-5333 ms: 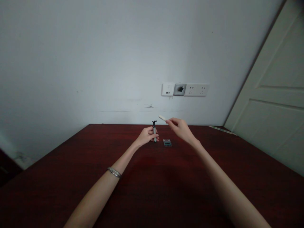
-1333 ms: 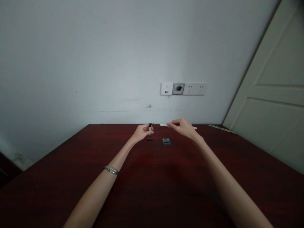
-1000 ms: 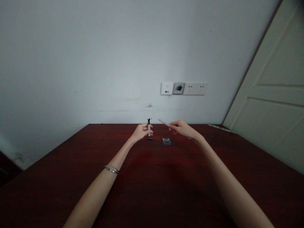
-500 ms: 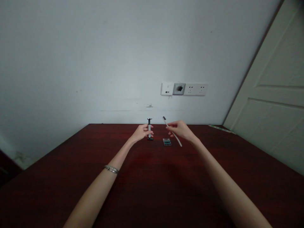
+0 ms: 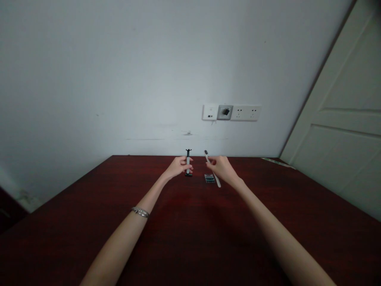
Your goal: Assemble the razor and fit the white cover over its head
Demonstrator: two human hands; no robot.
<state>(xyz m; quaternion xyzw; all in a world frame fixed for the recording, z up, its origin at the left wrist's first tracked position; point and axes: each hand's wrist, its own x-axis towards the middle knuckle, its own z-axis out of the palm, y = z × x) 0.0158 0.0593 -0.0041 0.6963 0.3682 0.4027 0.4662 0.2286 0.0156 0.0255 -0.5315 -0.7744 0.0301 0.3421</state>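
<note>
My left hand [image 5: 177,167] is closed around an upright grey-and-black razor-shaped handle [image 5: 188,160]. It has a forked dark top and a flat black piece at its foot; its exact kind is too small to tell. Between the thumb and fingers of my right hand [image 5: 222,167] is a pale toothbrush [image 5: 217,181] with dark bristles. The brush tilts, head up toward the wall and tail down toward me. Just left of its tail, a small clear case [image 5: 209,178] with dark teal contents lies on the table.
The dark red wooden table [image 5: 178,230] ends at a pale wall [image 5: 154,79] behind my hands. Sockets and switches [image 5: 231,113] are set in the wall. A patterned strip [image 5: 278,162] lies along the table's far right edge, beside a panelled door [image 5: 342,119].
My right hand has shifted slightly left and down, and the toothbrush is now steeper, its tail swung left toward the clear case. My left hand has stayed nearly still.
</note>
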